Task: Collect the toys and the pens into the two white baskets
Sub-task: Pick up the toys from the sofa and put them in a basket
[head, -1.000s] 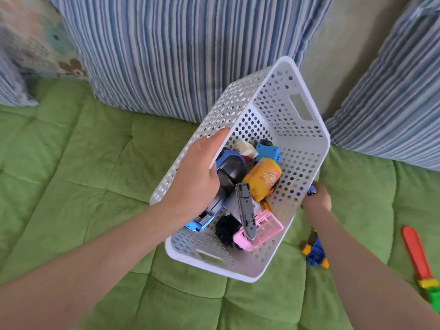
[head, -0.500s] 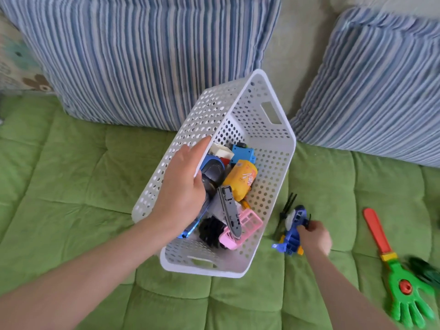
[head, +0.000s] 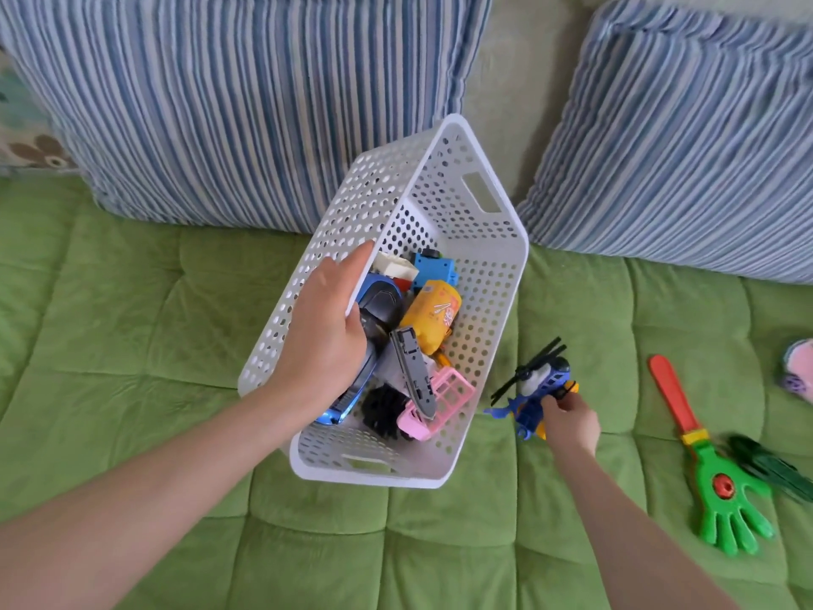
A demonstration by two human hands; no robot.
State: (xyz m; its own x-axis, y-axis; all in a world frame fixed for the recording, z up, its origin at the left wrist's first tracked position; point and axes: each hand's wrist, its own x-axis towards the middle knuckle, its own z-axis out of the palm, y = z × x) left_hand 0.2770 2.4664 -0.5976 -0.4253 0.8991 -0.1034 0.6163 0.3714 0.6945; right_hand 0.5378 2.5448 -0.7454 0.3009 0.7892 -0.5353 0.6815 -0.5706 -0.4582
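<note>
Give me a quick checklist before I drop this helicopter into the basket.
1. Right hand grips the helicopter: ok.
2. Left hand holds the basket by its side wall: ok.
3. Basket's open top is uncovered: ok.
4. Room inside: ok, the far end beyond the piled toys is bare.
5. Rotor blades apart from the basket wall: cannot tell, they are close.
6. All toys collected: not ok, a green hand-shaped clapper lies on the sofa cushion.
</note>
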